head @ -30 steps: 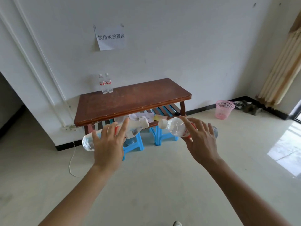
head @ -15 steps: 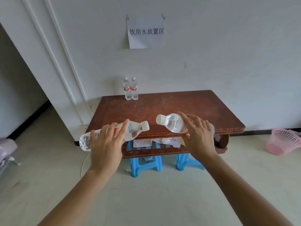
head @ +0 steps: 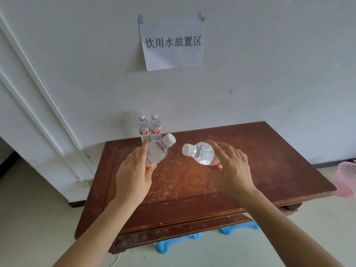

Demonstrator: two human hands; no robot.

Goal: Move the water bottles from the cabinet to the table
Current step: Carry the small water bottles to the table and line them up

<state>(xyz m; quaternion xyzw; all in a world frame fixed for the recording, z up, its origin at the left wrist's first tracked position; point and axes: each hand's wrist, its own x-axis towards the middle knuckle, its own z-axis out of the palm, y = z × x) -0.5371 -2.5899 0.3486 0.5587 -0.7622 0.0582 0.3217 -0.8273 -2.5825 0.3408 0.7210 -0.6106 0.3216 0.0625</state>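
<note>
My left hand (head: 133, 176) grips a clear water bottle (head: 159, 150) with a white cap and red label, tilted with its cap pointing up and to the right. My right hand (head: 234, 170) holds a second such bottle (head: 202, 155) lying nearly level, cap pointing left. Both bottles hang above the worn brown wooden table (head: 192, 189). Two more water bottles (head: 149, 128) stand upright side by side at the table's back left, against the white wall.
A paper sign (head: 172, 42) with printed characters hangs on the wall above the table. Blue plastic stools (head: 173, 243) show under the table's front edge. A pink basket (head: 345, 178) stands on the floor at the right. A white door frame runs along the left.
I have come closer to the table, and both hands with their bottles are over the tabletop instead of in front of it. The left bottle's cap has tipped upward.
</note>
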